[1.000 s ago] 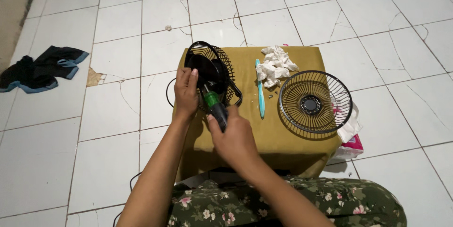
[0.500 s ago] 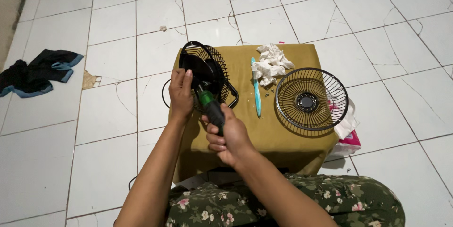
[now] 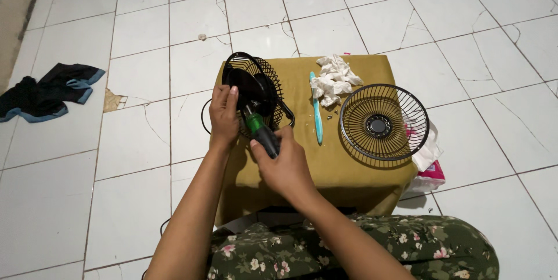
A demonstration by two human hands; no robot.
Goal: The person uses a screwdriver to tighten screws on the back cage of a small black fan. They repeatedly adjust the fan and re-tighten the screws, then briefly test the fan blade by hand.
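Observation:
A small black fan (image 3: 256, 88), its rear wire guard still around it, stands on the left part of a mustard-yellow stool (image 3: 349, 169). My left hand (image 3: 223, 116) grips the fan's blade and guard from the left side. My right hand (image 3: 285, 161) is closed on a screwdriver with a green and black handle (image 3: 261, 132), its tip pointing up into the fan's middle. The detached front wire guard (image 3: 383, 122) lies flat on the stool's right part.
A teal toothbrush (image 3: 315, 111) and a crumpled white cloth (image 3: 333, 78) lie between fan and guard. A pink and white pack (image 3: 427, 166) sits at the stool's right edge. Dark clothes (image 3: 46, 91) lie on the cracked white tile floor at the left.
The view has shifted slightly. My hands have stayed on the fan and screwdriver, with the right hand turning a little at the fan's middle.

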